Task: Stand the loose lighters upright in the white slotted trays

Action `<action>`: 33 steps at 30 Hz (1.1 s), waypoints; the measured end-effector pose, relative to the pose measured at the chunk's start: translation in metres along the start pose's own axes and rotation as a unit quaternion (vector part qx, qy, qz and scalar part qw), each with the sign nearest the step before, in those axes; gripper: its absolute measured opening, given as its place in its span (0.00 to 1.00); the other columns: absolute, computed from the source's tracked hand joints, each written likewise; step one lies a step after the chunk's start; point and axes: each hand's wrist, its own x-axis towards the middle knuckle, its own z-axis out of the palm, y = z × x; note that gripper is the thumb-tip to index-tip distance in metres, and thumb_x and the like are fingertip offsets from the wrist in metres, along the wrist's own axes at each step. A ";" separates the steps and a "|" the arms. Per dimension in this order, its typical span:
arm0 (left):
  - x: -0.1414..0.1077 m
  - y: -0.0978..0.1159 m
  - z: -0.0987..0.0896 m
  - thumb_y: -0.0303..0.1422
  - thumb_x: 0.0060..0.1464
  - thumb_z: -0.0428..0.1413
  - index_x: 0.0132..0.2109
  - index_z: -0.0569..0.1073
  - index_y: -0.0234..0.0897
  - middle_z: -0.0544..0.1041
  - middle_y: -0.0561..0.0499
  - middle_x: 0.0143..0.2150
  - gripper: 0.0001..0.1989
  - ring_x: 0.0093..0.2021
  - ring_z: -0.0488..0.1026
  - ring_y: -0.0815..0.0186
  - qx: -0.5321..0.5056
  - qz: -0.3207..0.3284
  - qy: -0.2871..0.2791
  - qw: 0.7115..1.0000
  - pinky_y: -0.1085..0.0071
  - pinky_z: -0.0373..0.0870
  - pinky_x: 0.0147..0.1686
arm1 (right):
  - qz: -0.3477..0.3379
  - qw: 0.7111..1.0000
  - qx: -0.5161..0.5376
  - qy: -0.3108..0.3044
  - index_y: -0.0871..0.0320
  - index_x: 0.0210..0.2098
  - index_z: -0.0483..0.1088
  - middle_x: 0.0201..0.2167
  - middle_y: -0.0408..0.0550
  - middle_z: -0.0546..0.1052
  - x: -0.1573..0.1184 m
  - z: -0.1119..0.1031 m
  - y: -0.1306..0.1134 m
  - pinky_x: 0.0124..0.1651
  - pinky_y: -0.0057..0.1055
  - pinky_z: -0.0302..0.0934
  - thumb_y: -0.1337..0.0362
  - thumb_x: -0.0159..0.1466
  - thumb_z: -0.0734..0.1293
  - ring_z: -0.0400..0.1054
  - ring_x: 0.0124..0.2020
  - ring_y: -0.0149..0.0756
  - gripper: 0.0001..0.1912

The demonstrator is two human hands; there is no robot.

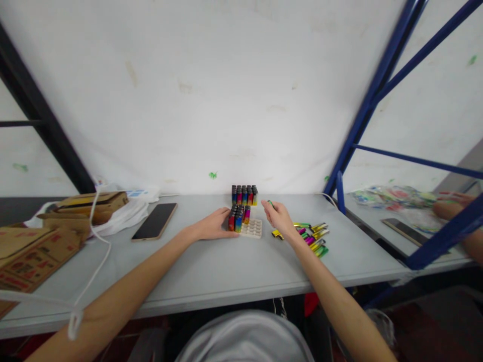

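My left hand [214, 225] is at the left side of a pale tray [254, 229] with round holes, thumb in front and fingers around its back left. Several coloured lighters [238, 221] with dark tops stand upright in the tray's left part; the holes at its right show bare. My right hand [278, 217], fingers closed, is just right of the tray. A small green and dark lighter end [270, 203] shows at its fingertips; the rest is hidden. Loose shiny lighters [315, 239] in yellow, green and magenta lie in a pile beside my right forearm.
Behind the tray, a block of upright lighters [244, 195] stands near the wall. To the left lie a phone [155, 221], cardboard boxes [37, 251] and a white cable [98, 234]. A blue metal frame [362, 115] rises at right; beyond it a co-worker's hand [449, 206] shows.
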 end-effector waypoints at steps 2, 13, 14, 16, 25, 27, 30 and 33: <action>0.000 0.000 0.000 0.57 0.55 0.67 0.63 0.74 0.35 0.78 0.36 0.60 0.38 0.60 0.76 0.42 -0.001 0.004 -0.002 1.000 0.51 0.72 0.63 | -0.006 0.998 -0.055 0.015 0.51 0.23 0.53 0.18 0.37 0.55 0.000 -0.001 0.000 0.26 0.31 0.45 0.36 0.67 0.60 0.50 0.22 0.31 0.30; 0.000 -0.001 0.000 0.56 0.56 0.67 0.64 0.73 0.34 0.78 0.37 0.60 0.39 0.60 0.76 0.42 -0.006 0.016 0.000 1.000 0.50 0.71 0.65 | -0.051 0.987 -0.155 0.009 0.52 0.22 0.54 0.20 0.39 0.56 -0.002 0.001 -0.002 0.32 0.31 0.46 0.49 0.65 0.58 0.54 0.26 0.33 0.19; 0.000 -0.002 0.000 0.56 0.56 0.67 0.64 0.73 0.33 0.78 0.37 0.60 0.39 0.60 0.76 0.42 -0.005 0.017 0.001 1.000 0.50 0.71 0.65 | -0.053 0.986 -0.158 0.008 0.52 0.22 0.55 0.20 0.39 0.57 -0.003 0.001 -0.003 0.32 0.31 0.47 0.48 0.66 0.58 0.55 0.27 0.33 0.20; 0.000 -0.002 0.001 0.56 0.56 0.67 0.64 0.73 0.34 0.78 0.37 0.60 0.39 0.60 0.76 0.42 -0.003 0.018 0.004 1.000 0.51 0.71 0.65 | -0.061 0.986 -0.158 0.005 0.52 0.25 0.58 0.21 0.39 0.62 -0.004 0.000 -0.003 0.33 0.31 0.50 0.45 0.68 0.59 0.58 0.27 0.34 0.22; 0.000 0.000 0.000 0.55 0.56 0.68 0.63 0.75 0.35 0.79 0.37 0.60 0.37 0.59 0.76 0.43 -0.005 0.023 0.005 1.000 0.51 0.72 0.64 | -0.153 0.961 -0.214 -0.086 0.54 0.34 0.68 0.33 0.47 0.76 -0.006 0.001 0.002 0.41 0.32 0.61 0.45 0.76 0.59 0.69 0.36 0.38 0.23; 0.000 0.000 0.000 0.55 0.56 0.68 0.63 0.75 0.35 0.79 0.38 0.59 0.37 0.58 0.76 0.44 -0.004 0.025 0.007 1.000 0.51 0.72 0.63 | -0.186 0.948 -0.240 -0.099 0.55 0.31 0.70 0.33 0.49 0.77 -0.006 0.001 0.000 0.42 0.32 0.62 0.45 0.76 0.60 0.68 0.35 0.38 0.25; 0.000 -0.001 0.001 0.56 0.56 0.67 0.62 0.75 0.35 0.79 0.38 0.59 0.37 0.58 0.76 0.43 -0.003 0.022 0.005 1.000 0.51 0.72 0.63 | -0.177 0.945 -0.253 -0.111 0.55 0.28 0.70 0.26 0.46 0.76 -0.008 0.001 -0.004 0.39 0.32 0.61 0.45 0.76 0.61 0.67 0.29 0.37 0.26; 0.000 -0.004 0.002 0.57 0.56 0.67 0.62 0.76 0.34 0.79 0.36 0.59 0.38 0.59 0.76 0.42 0.000 0.016 0.001 1.000 0.50 0.72 0.64 | -0.157 0.954 -0.225 -0.120 0.55 0.32 0.73 0.28 0.46 0.81 -0.010 0.001 -0.007 0.40 0.32 0.62 0.48 0.77 0.61 0.71 0.29 0.38 0.23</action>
